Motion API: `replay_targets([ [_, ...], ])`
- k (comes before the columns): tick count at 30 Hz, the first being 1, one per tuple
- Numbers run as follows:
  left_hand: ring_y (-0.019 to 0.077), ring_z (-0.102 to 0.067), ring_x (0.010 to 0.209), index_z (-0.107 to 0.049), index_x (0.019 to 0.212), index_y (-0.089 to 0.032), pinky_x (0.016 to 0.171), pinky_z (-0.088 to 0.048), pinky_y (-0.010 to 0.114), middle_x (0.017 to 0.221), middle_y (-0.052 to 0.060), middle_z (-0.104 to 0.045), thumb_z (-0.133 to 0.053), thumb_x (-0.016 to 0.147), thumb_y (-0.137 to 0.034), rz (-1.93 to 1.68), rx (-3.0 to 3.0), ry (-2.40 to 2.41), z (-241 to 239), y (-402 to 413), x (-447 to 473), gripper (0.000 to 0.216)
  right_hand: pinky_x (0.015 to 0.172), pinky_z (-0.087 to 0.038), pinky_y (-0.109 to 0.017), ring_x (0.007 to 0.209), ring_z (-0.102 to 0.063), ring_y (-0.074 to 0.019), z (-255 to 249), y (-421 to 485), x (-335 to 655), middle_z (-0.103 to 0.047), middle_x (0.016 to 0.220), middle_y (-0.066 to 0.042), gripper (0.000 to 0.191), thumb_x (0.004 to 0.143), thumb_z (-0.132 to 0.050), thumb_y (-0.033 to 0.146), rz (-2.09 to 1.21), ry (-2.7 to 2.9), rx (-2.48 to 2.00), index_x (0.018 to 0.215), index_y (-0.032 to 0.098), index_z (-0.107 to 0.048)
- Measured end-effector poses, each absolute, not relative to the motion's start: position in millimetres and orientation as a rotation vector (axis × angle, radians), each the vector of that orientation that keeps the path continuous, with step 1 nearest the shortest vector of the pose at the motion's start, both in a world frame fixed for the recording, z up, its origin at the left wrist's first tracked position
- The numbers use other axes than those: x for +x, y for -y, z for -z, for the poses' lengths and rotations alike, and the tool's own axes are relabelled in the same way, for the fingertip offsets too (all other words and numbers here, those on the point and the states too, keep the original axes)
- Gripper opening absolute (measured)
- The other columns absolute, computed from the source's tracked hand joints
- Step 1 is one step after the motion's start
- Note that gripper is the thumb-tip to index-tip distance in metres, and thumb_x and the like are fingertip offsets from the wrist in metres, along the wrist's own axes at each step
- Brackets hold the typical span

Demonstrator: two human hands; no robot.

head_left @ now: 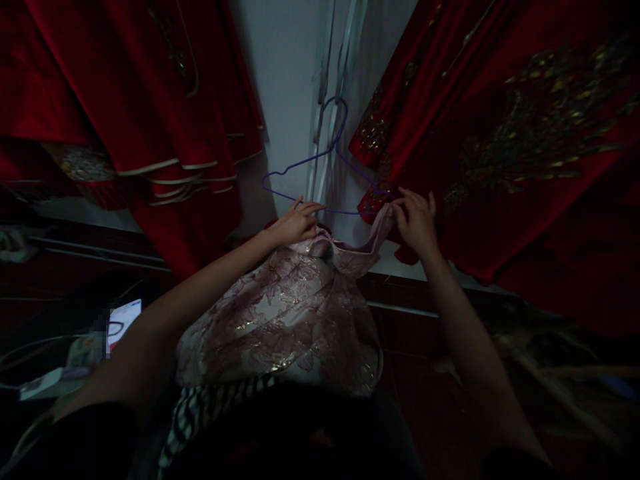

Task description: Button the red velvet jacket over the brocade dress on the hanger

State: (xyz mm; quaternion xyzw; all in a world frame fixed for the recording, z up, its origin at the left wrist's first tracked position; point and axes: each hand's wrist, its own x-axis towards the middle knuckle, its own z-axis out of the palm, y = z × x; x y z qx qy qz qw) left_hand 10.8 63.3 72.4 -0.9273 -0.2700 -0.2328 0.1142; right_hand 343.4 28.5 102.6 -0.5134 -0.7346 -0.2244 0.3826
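A pale pink dress (295, 307) with a shiny floral pattern hangs low in front of me, its neckline towards the hanger. The purple hanger (300, 162) has its hook against the long cabinet door handles; whether it is hooked on them is hard to tell. My left hand (299, 223) is closed at the dress's left shoulder, with fingertips along the hanger's lower bar. At the hanger's right end, my right hand (417, 217) pinches the dress's right shoulder strap (384, 223) between thumb and fingers. That strap lies by the hanger's right corner.
Red garments with gold trim (165, 133) hang on the left. More red garments with gold embroidery (540, 133) hang on the right. Behind the hanger is a pale cabinet door (285, 67). A lit phone-like screen (127, 320) shows at the lower left. The scene is dim.
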Motion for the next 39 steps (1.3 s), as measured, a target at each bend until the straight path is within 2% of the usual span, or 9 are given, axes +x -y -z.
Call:
replay_targets([
  [3, 0.0284, -0.043, 0.129, -0.069, 0.084, -0.018, 0.116, -0.020, 0.060, 0.146, 0.008, -0.045, -0.051, 0.087, -0.035, 0.724, -2.735, 0.872, -61.2, -55.1, 10.5, 0.025, 0.117, -0.021, -0.058, 0.124, -0.053, -0.0267, -94.5, -46.5, 369.0, -0.064, 0.125, -0.013, 0.025, 0.093, -0.040, 0.028, 0.603, 1.710, -1.420, 0.093, 0.019, -0.063],
  [8, 0.0270, -0.042, 0.133, -0.069, 0.081, -0.019, 0.120, -0.005, 0.059, 0.141, 0.008, -0.049, -0.053, 0.087, -0.034, 0.751, -2.735, 0.838, -67.4, -37.4, -0.5, 0.022, 0.117, -0.018, -0.059, 0.133, -0.045, -0.0290, -83.6, -54.6, 400.5, -0.062, 0.128, -0.015, 0.025, 0.090, -0.042, 0.026, 0.569, 1.718, -1.508, 0.091, 0.018, -0.065],
  [13, 0.0255, -0.048, 0.128, -0.068, 0.082, -0.019, 0.119, -0.012, 0.057, 0.141, 0.009, -0.049, -0.053, 0.087, -0.033, 0.759, -2.785, 0.854, -73.9, -30.2, -0.9, 0.021, 0.117, -0.016, -0.060, 0.135, -0.043, -0.0296, -80.7, -51.1, 401.5, -0.063, 0.126, -0.014, 0.024, 0.089, -0.042, 0.026, 0.551, 1.713, -1.525, 0.090, 0.019, -0.065],
  [18, 0.0260, -0.049, 0.127, -0.068, 0.082, -0.019, 0.115, -0.019, 0.055, 0.143, 0.007, -0.049, -0.053, 0.086, -0.032, 0.707, -2.789, 0.847, -76.2, -29.3, -1.9, 0.020, 0.116, -0.020, -0.058, 0.130, -0.047, -0.0294, -85.7, -48.8, 393.1, -0.064, 0.122, -0.015, 0.025, 0.091, -0.041, 0.028, 0.539, 1.677, -1.511, 0.093, 0.019, -0.064],
  [25, 0.0270, -0.047, 0.128, -0.069, 0.085, -0.019, 0.113, -0.020, 0.054, 0.144, 0.008, -0.048, -0.053, 0.085, -0.030, 0.697, -2.774, 0.824, -77.7, -27.4, -6.0, 0.019, 0.114, -0.023, -0.058, 0.128, -0.047, -0.0307, -87.3, -47.9, 393.9, -0.064, 0.121, -0.015, 0.025, 0.091, -0.041, 0.029, 0.532, 1.669, -1.502, 0.093, 0.018, -0.064],
  [30, 0.0266, -0.048, 0.128, -0.068, 0.080, -0.020, 0.112, -0.022, 0.054, 0.143, 0.007, -0.049, -0.053, 0.085, -0.032, 0.732, -2.825, 0.837, -77.9, -27.3, -2.0, 0.020, 0.102, -0.037, -0.055, 0.114, -0.054, -0.0319, -96.1, -45.1, 378.9, -0.065, 0.113, -0.015, 0.028, 0.091, -0.041, 0.034, 0.523, 1.668, -1.516, 0.094, 0.018, -0.064],
  [32, 0.0263, -0.048, 0.127, -0.068, 0.082, -0.020, 0.111, -0.023, 0.054, 0.142, 0.007, -0.050, -0.052, 0.086, -0.033, 0.771, -2.851, 0.858, -77.7, -26.4, 4.0, 0.021, 0.099, -0.039, -0.054, 0.112, -0.053, -0.0322, -105.3, -41.9, 362.2, -0.065, 0.110, -0.014, 0.029, 0.092, -0.041, 0.037, 0.547, 1.672, -1.505, 0.096, 0.019, -0.064],
  [36, 0.0277, -0.044, 0.131, -0.070, 0.083, -0.021, 0.111, -0.024, 0.053, 0.144, 0.007, -0.048, -0.052, 0.086, -0.034, 0.821, -2.903, 0.845, -75.0, -21.9, 20.6, 0.023, 0.101, -0.037, -0.054, 0.114, -0.051, -0.0321, -125.3, -39.5, 324.2, -0.062, 0.111, -0.014, 0.033, 0.095, -0.036, 0.041, 0.567, 1.663, -1.443, 0.102, 0.021, -0.061],
  [39, 0.0276, -0.042, 0.133, -0.069, 0.084, -0.021, 0.111, -0.024, 0.053, 0.145, 0.007, -0.046, -0.050, 0.088, -0.035, 0.867, -2.934, 0.840, -73.1, -18.9, 29.7, 0.025, 0.100, -0.039, -0.052, 0.112, -0.055, -0.0304, -131.5, -43.1, 303.9, -0.061, 0.110, -0.014, 0.039, 0.098, -0.026, 0.043, 0.452, 1.642, -1.397, 0.110, 0.021, -0.057],
])
